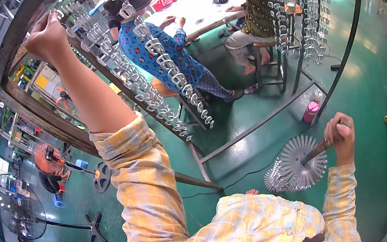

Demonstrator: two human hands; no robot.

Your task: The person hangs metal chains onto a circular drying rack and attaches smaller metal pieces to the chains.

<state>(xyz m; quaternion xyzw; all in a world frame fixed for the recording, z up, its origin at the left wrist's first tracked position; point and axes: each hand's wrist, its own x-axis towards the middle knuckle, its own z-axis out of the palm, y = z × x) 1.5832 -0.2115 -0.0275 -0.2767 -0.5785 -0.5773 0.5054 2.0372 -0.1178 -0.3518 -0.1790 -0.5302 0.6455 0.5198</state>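
My left hand (46, 37) is raised high at the far left, fingers bent together by the top of the rack; what they pinch, if anything, is too small to make out. Beside it, strands of linked silver metal buckles (131, 77) hang down in rows. Lower at the right, my right hand (341, 135) is closed round the brownish handle (316, 151) of a round metal disc (295, 161) with radial slots. Small silver pieces (276, 179) cluster at the disc's left edge.
A dark metal rack frame (259, 119) stands before me, with more buckle strands (311, 16) at its right. Beyond it, people sit at a white table (203, 5). A pink bottle (311, 111) stands by the frame. Floor fans (20, 209) and a cable lie left and ahead.
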